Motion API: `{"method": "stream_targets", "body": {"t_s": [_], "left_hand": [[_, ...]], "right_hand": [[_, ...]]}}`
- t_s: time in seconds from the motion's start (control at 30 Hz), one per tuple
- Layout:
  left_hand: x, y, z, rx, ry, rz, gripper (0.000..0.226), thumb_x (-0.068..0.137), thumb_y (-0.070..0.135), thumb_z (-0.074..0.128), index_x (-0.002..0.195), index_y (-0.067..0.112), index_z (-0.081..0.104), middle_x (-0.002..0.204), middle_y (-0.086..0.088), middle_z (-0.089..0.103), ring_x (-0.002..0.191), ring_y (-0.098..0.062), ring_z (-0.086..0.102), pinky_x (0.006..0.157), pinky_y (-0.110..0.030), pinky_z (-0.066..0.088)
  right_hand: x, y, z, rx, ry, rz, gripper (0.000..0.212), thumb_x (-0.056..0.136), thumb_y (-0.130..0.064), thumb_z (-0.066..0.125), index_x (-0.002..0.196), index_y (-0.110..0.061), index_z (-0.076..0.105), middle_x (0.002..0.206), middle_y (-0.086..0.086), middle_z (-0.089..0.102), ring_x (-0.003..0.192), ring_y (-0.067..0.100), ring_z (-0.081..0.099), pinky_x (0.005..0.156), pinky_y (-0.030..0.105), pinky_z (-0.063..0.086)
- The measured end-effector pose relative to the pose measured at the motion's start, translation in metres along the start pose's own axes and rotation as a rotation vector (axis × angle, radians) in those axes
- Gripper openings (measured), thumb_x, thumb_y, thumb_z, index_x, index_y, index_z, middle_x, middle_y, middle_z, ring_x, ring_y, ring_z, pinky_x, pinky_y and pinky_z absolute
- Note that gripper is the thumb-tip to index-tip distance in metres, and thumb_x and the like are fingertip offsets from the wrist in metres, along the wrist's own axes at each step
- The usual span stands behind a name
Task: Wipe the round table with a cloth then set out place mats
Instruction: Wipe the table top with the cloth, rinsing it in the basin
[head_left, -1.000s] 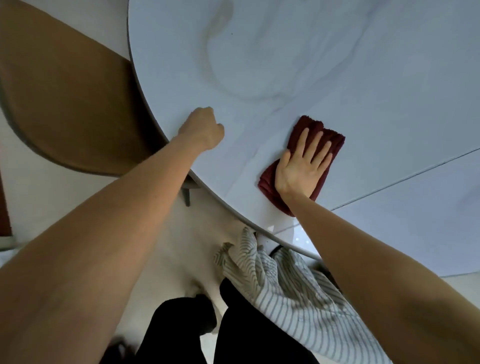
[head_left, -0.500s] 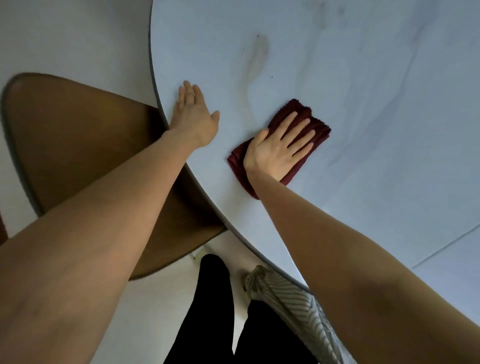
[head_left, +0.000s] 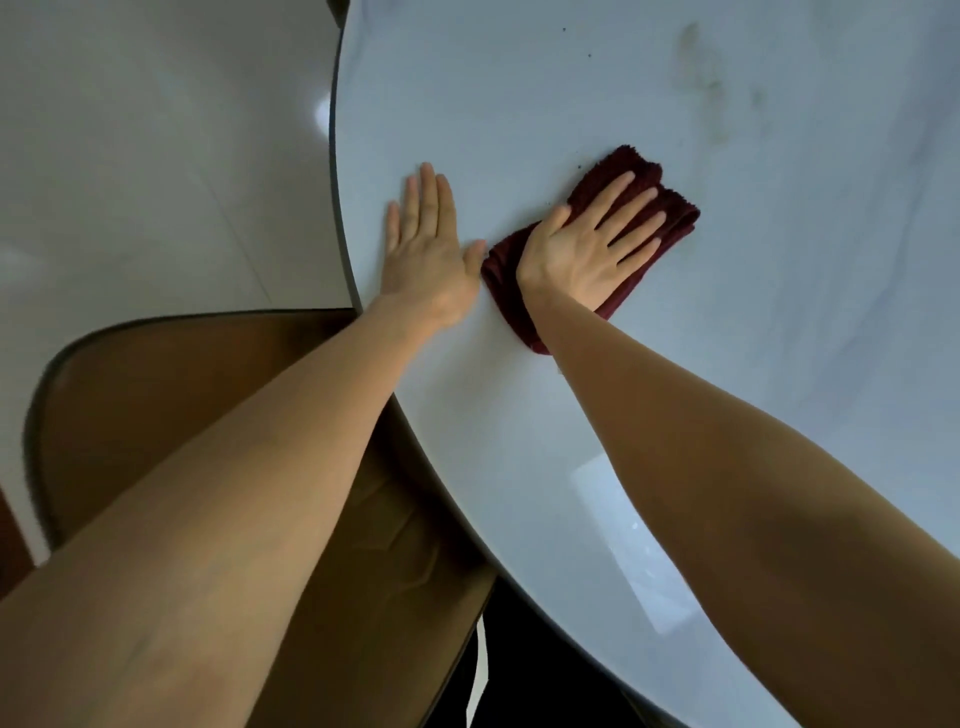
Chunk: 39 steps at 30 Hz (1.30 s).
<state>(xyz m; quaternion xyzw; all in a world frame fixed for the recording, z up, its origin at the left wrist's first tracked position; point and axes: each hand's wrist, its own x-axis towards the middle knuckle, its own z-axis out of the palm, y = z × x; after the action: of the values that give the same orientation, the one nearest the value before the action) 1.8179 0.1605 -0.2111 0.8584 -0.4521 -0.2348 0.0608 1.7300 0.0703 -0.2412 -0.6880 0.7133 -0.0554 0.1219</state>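
Note:
A folded dark red cloth (head_left: 673, 218) lies on the round white marble-look table (head_left: 779, 312) near its left edge. My right hand (head_left: 589, 247) presses flat on the cloth with straight, spread fingers. My left hand (head_left: 426, 249) rests flat on the bare tabletop just left of the cloth, its thumb almost touching the cloth's edge. A faint dark smear (head_left: 701, 67) and a few specks mark the tabletop beyond the cloth. No place mats are in view.
A brown chair seat (head_left: 171, 410) sits tucked under the table edge at the lower left. Pale tiled floor (head_left: 156, 156) fills the upper left. My dark trousers (head_left: 519, 675) show at the bottom.
My left hand went from a fist at the table edge to flat on the tabletop beside the cloth. My right hand slid the cloth along the table. The view shifted past the chair.

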Motion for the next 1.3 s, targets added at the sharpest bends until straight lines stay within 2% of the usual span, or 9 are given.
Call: {"method": "stream_targets", "body": {"t_s": [0.17, 0.43, 0.53, 0.67, 0.87, 0.97, 1.1, 1.23, 1.3], "left_hand": [[0.007, -0.005, -0.002, -0.039, -0.017, 0.034, 0.068, 0.103, 0.034, 0.026, 0.151, 0.005, -0.012, 0.158, -0.011, -0.02, 0.146, -0.021, -0.02, 0.117, -0.036, -0.015], [0.02, -0.014, -0.008, -0.06, -0.044, 0.024, 0.067, 0.104, 0.032, 0.026, 0.151, 0.008, -0.015, 0.157, -0.007, -0.025, 0.145, -0.018, -0.022, 0.117, -0.034, -0.015], [0.021, -0.013, -0.011, -0.085, -0.057, 0.011, 0.064, 0.104, 0.031, 0.024, 0.151, 0.008, -0.012, 0.158, -0.007, -0.022, 0.146, -0.018, -0.02, 0.117, -0.034, -0.014], [0.021, -0.014, -0.017, -0.129, -0.057, 0.006, 0.059, 0.104, 0.025, 0.021, 0.152, 0.007, -0.005, 0.16, -0.008, -0.016, 0.147, -0.017, -0.015, 0.119, -0.033, -0.009], [-0.006, -0.01, -0.014, -0.093, -0.073, -0.053, 0.061, 0.104, 0.034, 0.02, 0.152, 0.004, -0.003, 0.16, -0.011, -0.013, 0.148, -0.019, -0.011, 0.12, -0.034, -0.005], [-0.033, -0.009, 0.001, -0.024, -0.047, -0.077, 0.065, 0.104, 0.041, 0.019, 0.152, 0.005, -0.007, 0.159, -0.011, -0.018, 0.147, -0.022, -0.017, 0.119, -0.037, -0.01], [-0.044, -0.017, 0.003, -0.067, -0.035, -0.032, 0.064, 0.104, 0.04, 0.021, 0.153, 0.009, -0.008, 0.158, -0.01, -0.02, 0.146, -0.022, -0.019, 0.118, -0.037, -0.012], [-0.041, -0.024, -0.002, -0.202, -0.089, 0.011, 0.06, 0.105, 0.036, 0.023, 0.154, 0.013, -0.003, 0.159, -0.007, -0.018, 0.146, -0.019, -0.018, 0.118, -0.034, -0.011], [-0.043, -0.026, 0.0, -0.214, -0.094, 0.022, 0.06, 0.105, 0.036, 0.024, 0.154, 0.014, -0.002, 0.159, -0.006, -0.018, 0.146, -0.018, -0.018, 0.118, -0.033, -0.011]], "right_hand": [[0.055, -0.031, -0.006, 0.003, -0.089, -0.26, 0.062, 0.1, -0.034, 0.023, 0.155, -0.017, 0.0, 0.162, 0.01, -0.004, 0.149, 0.029, -0.007, 0.121, 0.042, -0.006], [0.101, -0.045, -0.01, -0.083, -0.261, -1.0, 0.058, 0.096, -0.032, 0.021, 0.154, -0.032, 0.018, 0.162, 0.001, 0.009, 0.15, 0.025, 0.003, 0.121, 0.036, -0.001], [0.092, -0.028, -0.012, -0.108, -0.289, -1.139, 0.06, 0.094, -0.037, 0.021, 0.154, -0.03, 0.019, 0.162, 0.002, 0.013, 0.15, 0.024, 0.007, 0.122, 0.036, 0.002], [0.063, 0.014, -0.016, -0.128, -0.314, -1.218, 0.061, 0.095, -0.038, 0.023, 0.154, -0.025, 0.019, 0.162, 0.005, 0.013, 0.149, 0.025, 0.008, 0.122, 0.037, 0.002], [-0.012, 0.113, -0.036, -0.181, -0.354, -1.263, 0.06, 0.098, -0.036, 0.026, 0.155, -0.021, 0.019, 0.162, 0.007, 0.013, 0.15, 0.026, 0.006, 0.121, 0.044, 0.006], [-0.041, 0.137, -0.044, -0.16, -0.321, -1.168, 0.059, 0.098, -0.036, 0.026, 0.155, -0.021, 0.018, 0.162, 0.007, 0.012, 0.15, 0.026, 0.005, 0.121, 0.044, 0.006], [-0.046, 0.119, -0.041, -0.112, -0.228, -0.975, 0.06, 0.098, -0.036, 0.026, 0.155, -0.021, 0.015, 0.162, 0.006, 0.011, 0.15, 0.026, 0.005, 0.122, 0.042, 0.004], [-0.034, 0.065, -0.024, -0.008, -0.135, -0.602, 0.06, 0.099, -0.032, 0.023, 0.155, -0.019, 0.01, 0.162, 0.008, 0.006, 0.15, 0.026, 0.002, 0.122, 0.039, -0.002], [-0.021, 0.031, -0.02, 0.064, -0.146, -0.529, 0.059, 0.1, -0.03, 0.022, 0.155, -0.018, 0.007, 0.162, 0.009, 0.004, 0.15, 0.025, 0.001, 0.122, 0.037, -0.003]]}}
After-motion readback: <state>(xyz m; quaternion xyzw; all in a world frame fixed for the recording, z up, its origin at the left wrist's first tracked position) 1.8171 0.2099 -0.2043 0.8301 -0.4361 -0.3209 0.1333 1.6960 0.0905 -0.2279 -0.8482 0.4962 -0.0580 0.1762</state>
